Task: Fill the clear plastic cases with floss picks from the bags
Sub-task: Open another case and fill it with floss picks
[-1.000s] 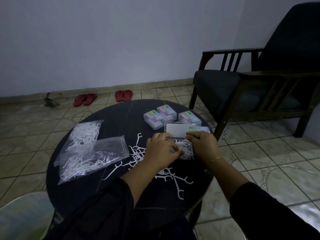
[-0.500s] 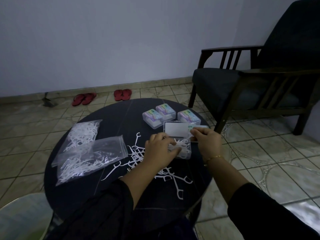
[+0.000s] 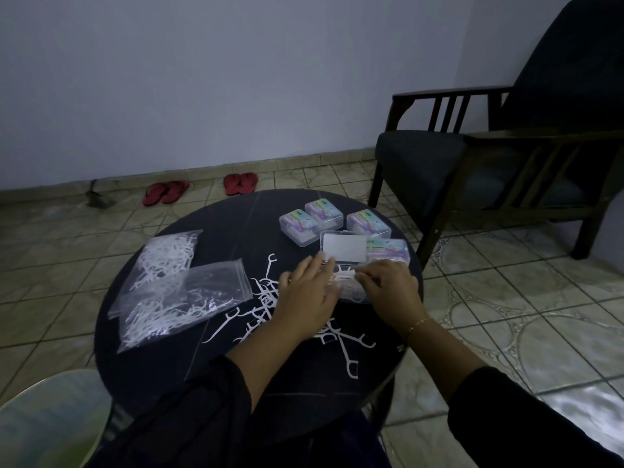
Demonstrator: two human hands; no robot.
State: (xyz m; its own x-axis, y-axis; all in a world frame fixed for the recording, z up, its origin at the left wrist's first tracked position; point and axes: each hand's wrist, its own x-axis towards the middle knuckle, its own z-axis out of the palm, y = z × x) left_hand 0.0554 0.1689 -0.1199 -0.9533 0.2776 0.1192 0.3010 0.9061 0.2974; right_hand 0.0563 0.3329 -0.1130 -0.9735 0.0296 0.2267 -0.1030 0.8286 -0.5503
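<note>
Five cases point(image 3: 343, 247), two bags point(image 3: 182, 298), two hands point(image 3: 304, 298).

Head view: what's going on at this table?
A person is packing floss picks into an open case on a round table. Both hands work at it: the left hand lies fingers out at its near-left side, the right hand curls at its right edge. Its lid stands open. Four closed cases sit behind; loose picks and two bags lie to the left.
</note>
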